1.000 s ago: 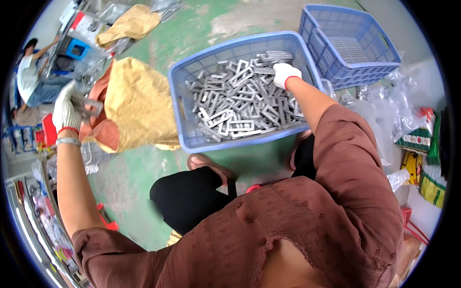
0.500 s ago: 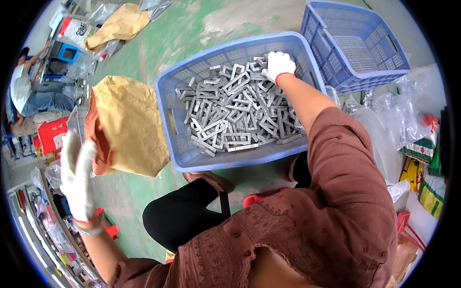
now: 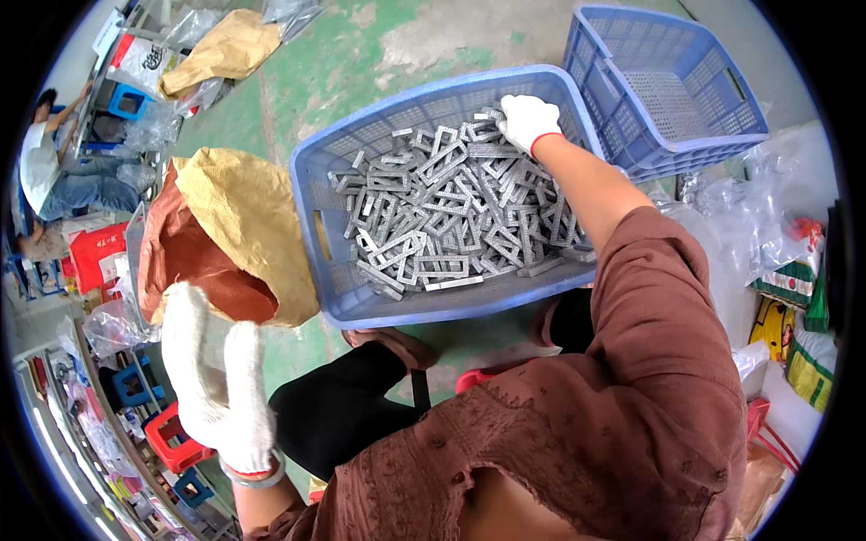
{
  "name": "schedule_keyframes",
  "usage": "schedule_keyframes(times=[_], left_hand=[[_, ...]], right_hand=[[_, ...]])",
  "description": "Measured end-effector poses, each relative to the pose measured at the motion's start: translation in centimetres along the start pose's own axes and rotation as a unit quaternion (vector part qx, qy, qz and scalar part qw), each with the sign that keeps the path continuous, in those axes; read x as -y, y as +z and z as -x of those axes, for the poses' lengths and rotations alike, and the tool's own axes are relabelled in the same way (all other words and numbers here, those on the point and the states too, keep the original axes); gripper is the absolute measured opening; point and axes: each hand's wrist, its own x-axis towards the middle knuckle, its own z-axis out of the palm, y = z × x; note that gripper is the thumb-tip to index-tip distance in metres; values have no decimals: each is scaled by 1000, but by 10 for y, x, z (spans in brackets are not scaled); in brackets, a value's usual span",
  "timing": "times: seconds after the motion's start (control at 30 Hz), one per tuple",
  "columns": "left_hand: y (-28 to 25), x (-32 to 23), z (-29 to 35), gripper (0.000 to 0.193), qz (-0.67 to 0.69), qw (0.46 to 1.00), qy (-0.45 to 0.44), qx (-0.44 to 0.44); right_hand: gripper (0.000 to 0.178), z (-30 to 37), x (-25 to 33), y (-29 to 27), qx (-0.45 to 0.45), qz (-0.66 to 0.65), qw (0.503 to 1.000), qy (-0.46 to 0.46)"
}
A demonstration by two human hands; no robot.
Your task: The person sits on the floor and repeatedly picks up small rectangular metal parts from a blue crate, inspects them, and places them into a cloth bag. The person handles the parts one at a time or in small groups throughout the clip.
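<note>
A blue plastic crate (image 3: 406, 317) in front of me holds a heap of grey metal rectangular frames (image 3: 442, 203). My right hand (image 3: 530, 124), in a white knitted glove, reaches into the crate's far right part. Its fingers curl down against the frames there, and what they grip is hidden. A yellow woven sack (image 3: 253, 216) lies left of the crate, its mouth spread so the reddish inside shows. Just below that mouth is my left hand (image 3: 221, 388), also gloved in white. Its fingers are apart and nothing is in them.
Stacked blue crates (image 3: 667, 99) stand beyond the crate at the right, beside clear plastic bags (image 3: 722, 212). A red stool (image 3: 176, 439) and shelves (image 3: 117, 433) are at lower left. Another person (image 3: 54, 162) sits at far left. A second yellow sack (image 3: 221, 50) lies behind.
My left hand has moved right and nearer to me, and the sack's mouth now gapes toward me. My right hand has shifted only slightly among the metal frames.
</note>
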Motion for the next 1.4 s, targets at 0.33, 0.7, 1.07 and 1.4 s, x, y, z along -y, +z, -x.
schedule_keyframes(times=[0.33,0.7,1.07,1.4], left_hand=[[91,-18,12,70,448,813,-314,198],[86,-37,18,62,584,774,-169,178],[102,-37,37,64,525,847,-3,80],[109,-28,34,68,462,886,25,28]], right_hand=[[16,62,76,-126,208,-684,696,-68],[36,205,124,-179,217,-800,535,-163],[44,227,110,-180,183,-739,627,-164],[47,218,112,-173,189,-712,655,-171]])
